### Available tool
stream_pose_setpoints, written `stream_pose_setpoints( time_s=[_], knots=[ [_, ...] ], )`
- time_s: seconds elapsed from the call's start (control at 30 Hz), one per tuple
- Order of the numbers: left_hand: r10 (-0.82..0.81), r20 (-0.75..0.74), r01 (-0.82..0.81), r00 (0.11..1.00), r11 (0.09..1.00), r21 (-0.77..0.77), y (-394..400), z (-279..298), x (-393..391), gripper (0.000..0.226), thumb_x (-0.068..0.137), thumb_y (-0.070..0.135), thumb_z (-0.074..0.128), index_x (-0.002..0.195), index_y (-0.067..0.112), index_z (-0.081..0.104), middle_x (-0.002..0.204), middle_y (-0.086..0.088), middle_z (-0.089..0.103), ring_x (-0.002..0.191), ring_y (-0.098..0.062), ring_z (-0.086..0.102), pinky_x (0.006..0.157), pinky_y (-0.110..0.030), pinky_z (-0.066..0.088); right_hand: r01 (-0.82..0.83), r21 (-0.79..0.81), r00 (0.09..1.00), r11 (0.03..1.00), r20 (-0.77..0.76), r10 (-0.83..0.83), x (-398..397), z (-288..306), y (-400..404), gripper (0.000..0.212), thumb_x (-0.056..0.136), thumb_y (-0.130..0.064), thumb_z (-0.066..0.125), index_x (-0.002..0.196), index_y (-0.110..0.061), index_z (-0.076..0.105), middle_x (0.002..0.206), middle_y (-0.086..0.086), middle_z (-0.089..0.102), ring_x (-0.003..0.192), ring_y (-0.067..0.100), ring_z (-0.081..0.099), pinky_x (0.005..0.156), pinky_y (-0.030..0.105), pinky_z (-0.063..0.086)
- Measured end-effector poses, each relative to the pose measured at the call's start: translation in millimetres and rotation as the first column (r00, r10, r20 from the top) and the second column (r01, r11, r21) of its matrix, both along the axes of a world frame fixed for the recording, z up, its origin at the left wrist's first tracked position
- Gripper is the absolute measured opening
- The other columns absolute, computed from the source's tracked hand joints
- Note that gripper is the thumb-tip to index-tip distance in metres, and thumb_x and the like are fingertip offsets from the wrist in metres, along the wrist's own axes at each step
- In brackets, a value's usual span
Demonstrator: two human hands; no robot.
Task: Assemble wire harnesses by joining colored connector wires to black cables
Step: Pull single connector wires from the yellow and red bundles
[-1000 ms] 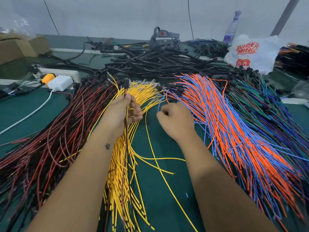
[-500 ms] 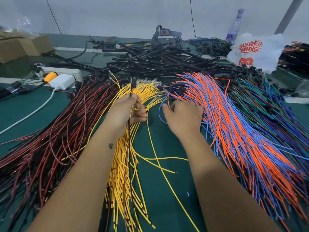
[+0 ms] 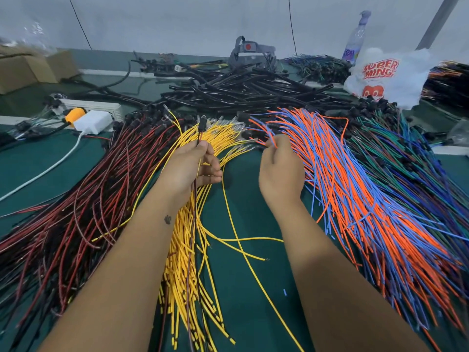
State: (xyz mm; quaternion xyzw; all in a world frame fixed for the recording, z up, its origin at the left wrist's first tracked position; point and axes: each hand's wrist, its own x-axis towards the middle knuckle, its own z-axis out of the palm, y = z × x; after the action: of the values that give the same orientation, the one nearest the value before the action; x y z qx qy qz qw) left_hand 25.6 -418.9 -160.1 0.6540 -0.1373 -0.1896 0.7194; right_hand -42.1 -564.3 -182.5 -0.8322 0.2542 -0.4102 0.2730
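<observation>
The right hand [image 3: 280, 171] has now pinched an orange-and-blue wire pair [image 3: 264, 134]; the left hand [image 3: 194, 166] still grips gathered wires [image 3: 195, 199], advancing the harness.

My left hand [image 3: 191, 166] grips a thin dark red-and-black wire pair with a small black connector [image 3: 202, 122] sticking up above my fingers, over the yellow wire bundle [image 3: 187, 250]. My right hand [image 3: 280, 168] pinches a few strands at the near end of the orange-and-blue wire bundle [image 3: 355, 179]. Red-and-black wire heap [image 3: 76, 199] lies left, green-and-blue wire heap [image 3: 418, 161] far right, pile of thick black cables [image 3: 241, 90] behind. White power adapter [image 3: 92, 120] on the green table mat [image 3: 236, 288]; white printed plastic bag [image 3: 380, 74] back right.
</observation>
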Motion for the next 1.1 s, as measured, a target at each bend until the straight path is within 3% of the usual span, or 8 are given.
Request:
stream_pose_setpoints(
  time_s=[0.13, 0.27, 0.33, 0.5, 0.67, 0.87, 1.0, 1.1],
  knots=[
    [0.003, -0.006, -0.003, 1.000, 1.000, -0.002, 0, 0, 0, 0.031, 0.105, 0.023, 0.035, 0.082, 0.013, 0.053, 0.056, -0.002, 0.059, 0.051, -0.015, 0.060, 0.049, -0.024, 0.054, -0.182, 0.032, 0.957, 0.983, 0.234, 0.169, 1, 1, 3, 0.025, 0.095, -0.011, 0.039, 0.108, -0.006, 0.060, 0.095, 0.008, 0.066, 0.088, 0.033, 0.059, 0.080, 0.048, 0.045],
    [0.006, -0.020, -0.007, 1.000, 0.999, -0.034, 0, 0, 1, 0.031, 0.105, 0.022, 0.035, 0.082, 0.012, 0.053, 0.057, -0.003, 0.060, 0.051, -0.015, 0.061, 0.050, -0.024, 0.055, -0.285, 0.094, 0.938, 0.954, -0.179, 0.298, 5, -8, 1, 0.023, 0.096, -0.013, 0.043, 0.104, -0.019, 0.064, 0.091, 0.008, 0.067, 0.087, 0.035, 0.059, 0.076, 0.046, 0.048],
    [0.016, -0.047, -0.019, 0.999, 0.998, -0.055, -2, 0, 1, 0.031, 0.105, 0.021, 0.035, 0.081, 0.011, 0.052, 0.061, -0.005, 0.062, 0.053, -0.016, 0.064, 0.050, -0.024, 0.055, -0.258, 0.063, 0.927, 0.964, -0.264, 0.266, 5, -9, 1, 0.024, 0.095, -0.015, 0.043, 0.104, -0.019, 0.065, 0.093, 0.009, 0.069, 0.090, 0.035, 0.060, 0.077, 0.044, 0.049],
    [0.009, -0.067, -0.015, 0.998, 0.995, -0.101, -3, -3, 5, 0.032, 0.105, 0.024, 0.035, 0.078, 0.013, 0.050, 0.086, -0.008, 0.073, 0.077, -0.021, 0.073, 0.053, -0.025, 0.056, -0.345, 0.187, 0.937, 0.920, 0.122, 0.327, 3, -6, 4, 0.021, 0.094, -0.016, 0.043, 0.095, -0.029, 0.061, 0.071, -0.006, 0.055, 0.065, 0.019, 0.047, 0.063, 0.036, 0.042],
    [0.113, 0.011, -0.107, 0.994, 0.963, -0.247, -3, -7, 8, 0.030, 0.104, 0.025, 0.038, 0.082, 0.014, 0.055, 0.106, -0.007, 0.072, 0.094, -0.022, 0.071, 0.065, -0.030, 0.058, -0.453, 0.238, 0.889, 0.859, 0.197, 0.414, 2, -3, 11, 0.028, 0.086, -0.018, 0.044, 0.083, -0.042, 0.058, 0.069, -0.010, 0.053, 0.068, 0.013, 0.049, 0.067, 0.036, 0.042],
    [0.014, -0.077, -0.043, 0.997, 0.923, -0.383, -3, -7, 11, 0.027, 0.103, 0.018, 0.039, 0.091, 0.007, 0.060, 0.103, -0.011, 0.070, 0.099, -0.026, 0.069, 0.082, -0.034, 0.058, -0.540, 0.054, 0.841, 0.840, 0.020, 0.540, 1, -3, 15, 0.026, 0.086, -0.006, 0.051, 0.099, -0.016, 0.071, 0.092, -0.010, 0.062, 0.094, 0.019, 0.059, 0.086, 0.042, 0.048],
    [-0.008, -0.097, -0.031, 0.995, 0.921, -0.388, -4, -8, 11, 0.028, 0.103, 0.013, 0.039, 0.091, 0.006, 0.063, 0.095, -0.006, 0.070, 0.093, -0.020, 0.068, 0.079, -0.029, 0.058, -0.519, -0.039, 0.848, 0.854, -0.151, 0.509, -3, -1, 17, 0.015, 0.087, -0.019, 0.053, 0.087, -0.021, 0.068, 0.078, -0.009, 0.059, 0.082, 0.021, 0.058, 0.073, 0.040, 0.049],
    [-0.012, -0.101, -0.028, 0.995, 0.922, -0.386, -3, -8, 13, 0.028, 0.103, 0.016, 0.038, 0.095, 0.007, 0.064, 0.102, -0.005, 0.069, 0.100, -0.018, 0.065, 0.073, -0.026, 0.057, -0.434, -0.193, 0.894, 0.880, -0.209, 0.396, -4, 1, 22, 0.028, 0.095, -0.040, 0.052, 0.081, -0.020, 0.065, 0.072, -0.001, 0.062, 0.075, 0.026, 0.058, 0.061, 0.037, 0.046]
  ],
)
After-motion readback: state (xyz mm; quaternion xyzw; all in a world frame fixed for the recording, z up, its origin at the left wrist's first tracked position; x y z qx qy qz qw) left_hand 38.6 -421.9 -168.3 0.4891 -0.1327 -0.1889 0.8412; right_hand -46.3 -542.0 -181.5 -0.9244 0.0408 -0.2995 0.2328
